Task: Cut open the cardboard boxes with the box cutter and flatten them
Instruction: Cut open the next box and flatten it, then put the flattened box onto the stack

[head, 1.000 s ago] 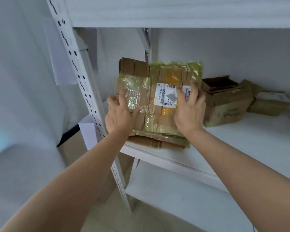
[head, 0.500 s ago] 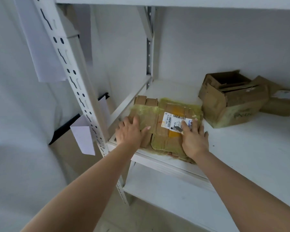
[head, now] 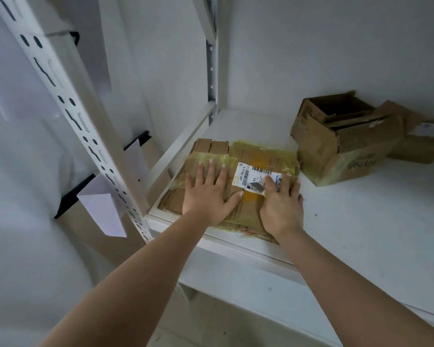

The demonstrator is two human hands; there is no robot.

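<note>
A flattened cardboard box (head: 257, 150), wrapped in yellowish tape and bearing a white barcode label (head: 251, 172), lies flat at the left end of the white shelf (head: 361, 221). My left hand (head: 208, 194) presses on its left half with straight, spread fingers. My right hand (head: 282, 206) presses on its right half, over the label's edge. The grey blade tip of the box cutter (head: 254, 185) pokes out from under the right index finger. The thumb and the cutter's handle are hidden beneath that hand.
An open brown cardboard box (head: 346, 151) stands just right of the flat one, with another box (head: 416, 146) behind it. A perforated white shelf post (head: 85, 131) with a paper tag (head: 103, 211) rises at the left. A lower shelf (head: 248, 304) lies below.
The flattened box went from upright against the back to lying flat on the shelf. Both hands stayed on it and now press it down.
</note>
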